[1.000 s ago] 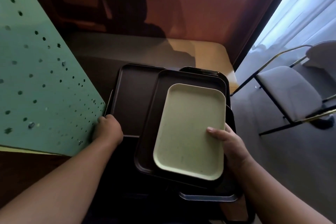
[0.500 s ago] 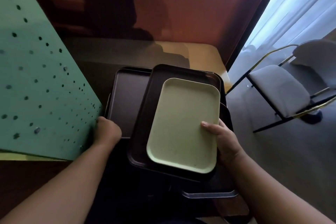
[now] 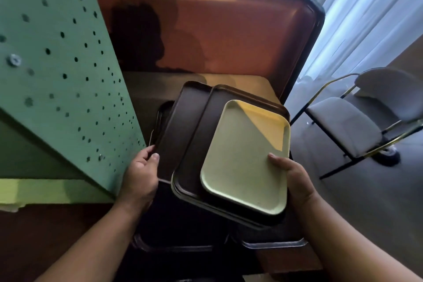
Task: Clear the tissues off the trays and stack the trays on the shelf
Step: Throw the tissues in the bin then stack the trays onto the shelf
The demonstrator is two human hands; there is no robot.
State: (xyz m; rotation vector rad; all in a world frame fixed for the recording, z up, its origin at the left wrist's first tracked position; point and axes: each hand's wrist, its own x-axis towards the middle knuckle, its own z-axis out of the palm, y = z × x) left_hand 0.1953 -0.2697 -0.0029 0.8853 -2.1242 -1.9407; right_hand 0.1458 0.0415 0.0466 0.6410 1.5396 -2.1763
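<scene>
A green perforated panel (image 3: 52, 71) fills the left side, and a brown padded bench back (image 3: 229, 36) with a dark rim spans the rear, with pale curtains (image 3: 366, 14) behind it. A grey cushioned chair (image 3: 343, 126) on a thin metal frame stands on the floor to the right. In the middle, a stack of dark brown trays (image 3: 194, 135) is tilted and fanned out, above more dark trays (image 3: 272, 241) lying lower down in shadow. A pale green tray (image 3: 245, 162) lies on top of the stack, empty, with a patch of sunlight across its far corner. The left hand (image 3: 142, 176) clamps the left edge of the dark stack, thumb over the rim. The right hand (image 3: 295, 181) grips the right side, its thumb pressing on the pale green tray's edge.
</scene>
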